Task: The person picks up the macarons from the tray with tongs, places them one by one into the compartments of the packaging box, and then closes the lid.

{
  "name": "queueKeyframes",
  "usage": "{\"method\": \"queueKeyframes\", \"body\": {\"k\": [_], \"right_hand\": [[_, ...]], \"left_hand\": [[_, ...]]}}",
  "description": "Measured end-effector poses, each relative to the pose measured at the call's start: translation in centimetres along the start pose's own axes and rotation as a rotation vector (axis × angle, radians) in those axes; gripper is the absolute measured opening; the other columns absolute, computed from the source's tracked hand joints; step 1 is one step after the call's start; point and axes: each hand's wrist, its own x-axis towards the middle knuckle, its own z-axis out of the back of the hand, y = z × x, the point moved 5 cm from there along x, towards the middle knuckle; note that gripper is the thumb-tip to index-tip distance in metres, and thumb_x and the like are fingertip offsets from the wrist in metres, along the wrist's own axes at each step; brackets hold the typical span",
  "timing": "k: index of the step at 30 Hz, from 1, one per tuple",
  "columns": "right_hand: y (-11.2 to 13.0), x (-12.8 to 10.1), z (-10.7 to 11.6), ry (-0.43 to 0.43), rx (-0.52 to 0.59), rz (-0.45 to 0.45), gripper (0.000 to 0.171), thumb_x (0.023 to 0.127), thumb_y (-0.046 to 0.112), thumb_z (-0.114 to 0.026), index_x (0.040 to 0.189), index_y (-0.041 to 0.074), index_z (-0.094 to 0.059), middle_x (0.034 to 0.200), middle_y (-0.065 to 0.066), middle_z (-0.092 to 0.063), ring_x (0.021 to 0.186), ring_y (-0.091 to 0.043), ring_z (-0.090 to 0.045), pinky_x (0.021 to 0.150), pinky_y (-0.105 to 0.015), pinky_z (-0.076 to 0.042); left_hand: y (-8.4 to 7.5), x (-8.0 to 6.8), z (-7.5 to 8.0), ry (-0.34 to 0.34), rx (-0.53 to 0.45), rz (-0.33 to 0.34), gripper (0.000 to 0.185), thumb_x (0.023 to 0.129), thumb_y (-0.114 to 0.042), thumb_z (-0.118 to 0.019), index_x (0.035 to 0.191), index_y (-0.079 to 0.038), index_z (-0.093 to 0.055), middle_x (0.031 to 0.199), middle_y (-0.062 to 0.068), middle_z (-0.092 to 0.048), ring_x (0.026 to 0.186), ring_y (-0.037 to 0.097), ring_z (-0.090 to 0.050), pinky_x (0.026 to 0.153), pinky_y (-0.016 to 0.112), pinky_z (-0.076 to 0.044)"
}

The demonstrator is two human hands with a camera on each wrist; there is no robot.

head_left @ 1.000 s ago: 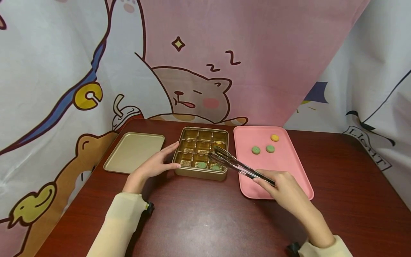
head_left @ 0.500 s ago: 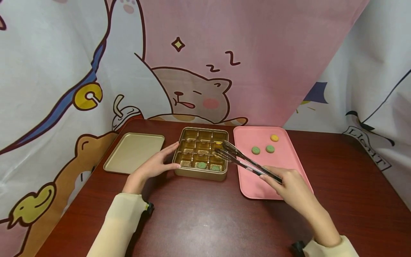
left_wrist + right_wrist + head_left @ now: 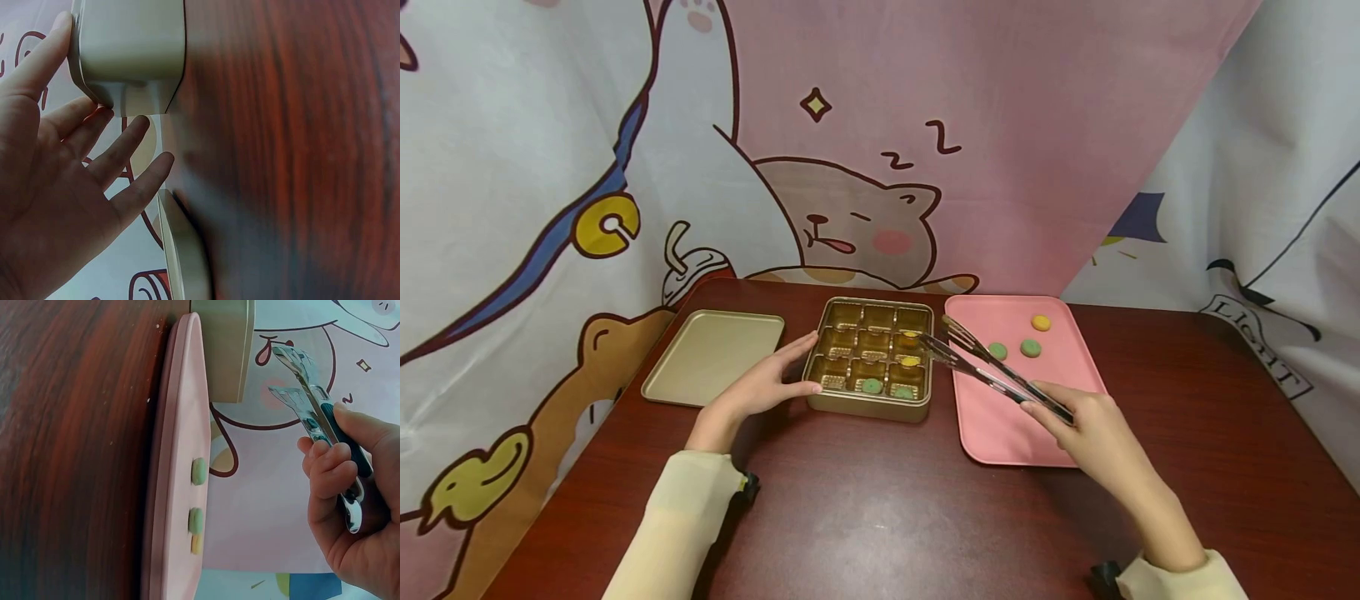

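Steadying the gold box (image 3: 869, 360) with flat left hand (image 3: 758, 388) helps — right hand (image 3: 1093, 432) grips empty, parted tongs (image 3: 992, 373); approach green cookie (image 3: 997, 351) squarely.

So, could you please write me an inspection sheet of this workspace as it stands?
Surface: dark red wooden table.
Job's things: gold compartment box holding two yellow and two green pieces; pink tray with two green pieces and one yellow; tongs, empty.
Clutter: gold lid left of the box.
Grippers: left hand rests against the box; right hand grips the tongs.
Cables: nothing seen.
Surroundings: cartoon cat curtain.
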Motion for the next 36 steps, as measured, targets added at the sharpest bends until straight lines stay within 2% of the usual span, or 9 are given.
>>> {"method": "queueKeyframes", "body": {"k": [3,8,20,36], "right_hand": [[-0.5,-0.1,0.0,0.016,0.025,-0.035,0.034,0.093,0.027,-0.071,0.116,0.002,-0.074,0.078,-0.004,-0.073,0.050,0.002,-0.048,0.048,-0.021,-0.041],[-1.2,-0.3,0.0,0.025,0.032,-0.081,0.036,0.094,0.028,-0.070,0.118,0.002,-0.072,0.067,-0.001,-0.065,0.047,0.001,-0.047,0.044,-0.022,-0.038],[-2.5,-0.4,0.3,0.021,0.012,-0.116,0.038,0.095,0.028,-0.069,0.121,-0.001,-0.070,0.061,0.000,-0.062,0.048,0.001,-0.044,0.044,-0.022,-0.034],[-3.8,-0.5,0.2,0.028,-0.020,-0.173,0.040,0.096,0.030,-0.068,0.121,-0.001,-0.069,0.060,-0.003,-0.061,0.048,-0.002,-0.046,0.043,-0.023,-0.035]], "left_hand": [[0.0,0.0,0.0,-0.001,0.006,0.000,0.087,0.090,-0.032,-0.074,0.159,-0.008,-0.026,0.167,0.013,-0.021,0.153,0.035,-0.020,0.121,0.059,-0.021],[-0.1,0.0,0.0,0.001,0.001,0.003,0.087,0.090,-0.031,-0.074,0.159,-0.008,-0.026,0.167,0.012,-0.021,0.153,0.035,-0.019,0.121,0.058,-0.021],[0.1,0.1,-0.1,0.001,0.006,0.009,0.087,0.090,-0.032,-0.074,0.159,-0.009,-0.026,0.167,0.009,-0.021,0.154,0.033,-0.019,0.122,0.057,-0.020],[0.0,0.1,0.0,0.002,0.005,0.001,0.086,0.091,-0.030,-0.074,0.159,-0.008,-0.025,0.167,0.013,-0.021,0.154,0.034,-0.019,0.122,0.057,-0.021]]}}
